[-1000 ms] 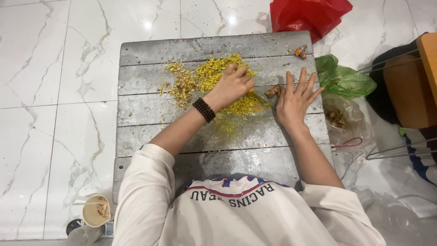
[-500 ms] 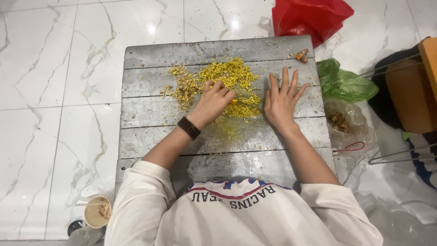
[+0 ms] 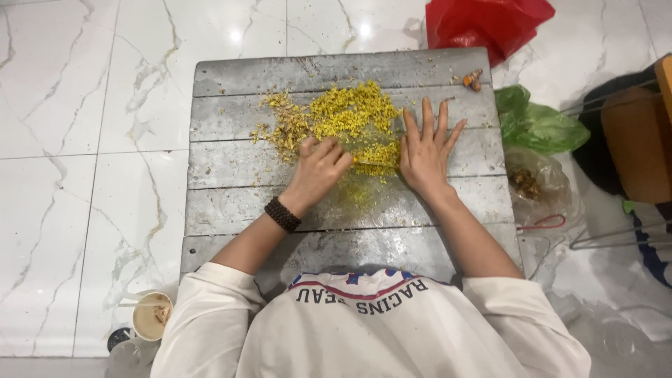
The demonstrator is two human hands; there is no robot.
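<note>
The left hand [image 3: 320,162] is curled, fingers closed on what looks like a knife handle, its blade hidden under yellow bits [image 3: 350,115] heaped just beyond the fingertips on the grey board [image 3: 336,73]. The right hand [image 3: 423,150] lies flat, fingers spread, beside the heap. Chopping well likely means keeping those spread fingertips clear of the blade.

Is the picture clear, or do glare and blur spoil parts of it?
Head view: mostly sharp; ceiling lights glare off the marble floor at the top; the left hand and right hand on the board look crisp; edges bend slightly, suggesting a wide lens.
</note>
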